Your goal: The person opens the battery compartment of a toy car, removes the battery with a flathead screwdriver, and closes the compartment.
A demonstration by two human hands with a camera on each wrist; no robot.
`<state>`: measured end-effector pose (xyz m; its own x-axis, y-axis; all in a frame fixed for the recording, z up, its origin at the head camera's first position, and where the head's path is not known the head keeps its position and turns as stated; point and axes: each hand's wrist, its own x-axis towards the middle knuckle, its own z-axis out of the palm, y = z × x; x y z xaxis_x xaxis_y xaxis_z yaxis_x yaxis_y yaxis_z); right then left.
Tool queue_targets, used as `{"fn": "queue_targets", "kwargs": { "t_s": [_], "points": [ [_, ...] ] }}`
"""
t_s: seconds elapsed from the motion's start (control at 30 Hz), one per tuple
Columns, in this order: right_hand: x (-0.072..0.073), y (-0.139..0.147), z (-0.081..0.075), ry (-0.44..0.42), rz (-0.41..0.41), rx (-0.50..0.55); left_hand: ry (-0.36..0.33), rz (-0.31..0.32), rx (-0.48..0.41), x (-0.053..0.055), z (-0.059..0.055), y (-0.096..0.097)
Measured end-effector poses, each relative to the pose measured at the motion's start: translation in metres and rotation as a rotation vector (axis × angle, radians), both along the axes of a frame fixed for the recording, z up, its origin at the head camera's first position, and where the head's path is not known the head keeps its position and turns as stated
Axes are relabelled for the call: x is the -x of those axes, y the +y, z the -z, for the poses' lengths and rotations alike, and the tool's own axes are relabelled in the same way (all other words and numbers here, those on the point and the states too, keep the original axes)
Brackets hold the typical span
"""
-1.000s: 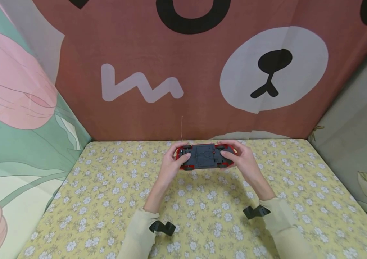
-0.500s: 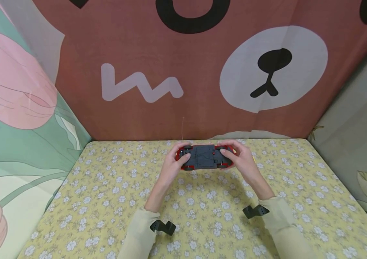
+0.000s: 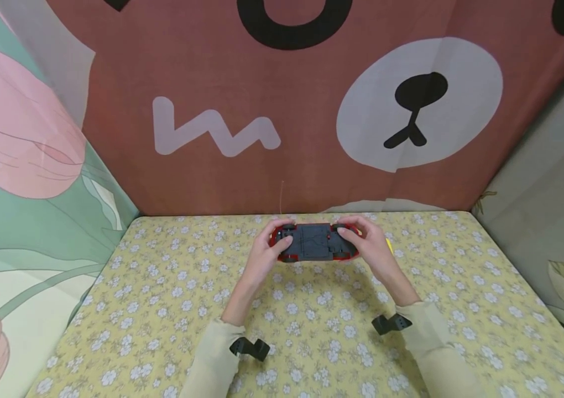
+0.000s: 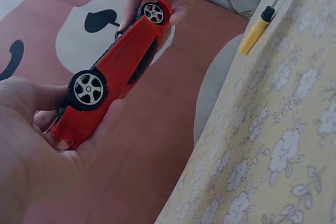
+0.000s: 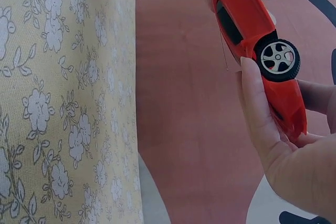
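Observation:
A red toy car (image 3: 316, 242) is held up above the far part of the table, its dark grey underside facing the head camera. My left hand (image 3: 265, 247) grips one end, thumb on the underside and fingers behind the body. At the other end my right hand (image 3: 369, 243) holds it the same way. In the left wrist view the red side of the toy car (image 4: 118, 64) shows two black wheels with silver spokes. A wheel and side window of the toy car (image 5: 244, 17) appear in the right wrist view.
A screwdriver (image 4: 260, 24) with a yellow handle lies on the flowered tablecloth (image 3: 292, 331), mostly hidden behind the right hand in the head view. A reddish-brown printed curtain (image 3: 202, 182) hangs behind the table. A thin thread (image 3: 281, 198) rises behind the car.
The toy car and both hands stay almost in place. A bit of yellow beside the right hand has come into sight as that hand shifts slightly left.

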<state>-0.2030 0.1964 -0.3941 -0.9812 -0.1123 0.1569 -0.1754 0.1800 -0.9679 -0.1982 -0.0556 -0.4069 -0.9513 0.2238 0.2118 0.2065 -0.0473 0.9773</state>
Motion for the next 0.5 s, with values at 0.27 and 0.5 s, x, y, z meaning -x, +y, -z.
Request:
{"fn": "queue_targets", "kwargs": {
  "t_s": [0.27,0.5],
  "points": [
    [0.000,0.003,-0.006,-0.048,-0.012,0.014,-0.014,-0.025,-0.015,0.001,-0.002,0.000],
    [-0.008,0.007,-0.014,0.008,0.134,-0.088,-0.038,-0.076,-0.018,0.001,-0.001,-0.002]
  ]
}}
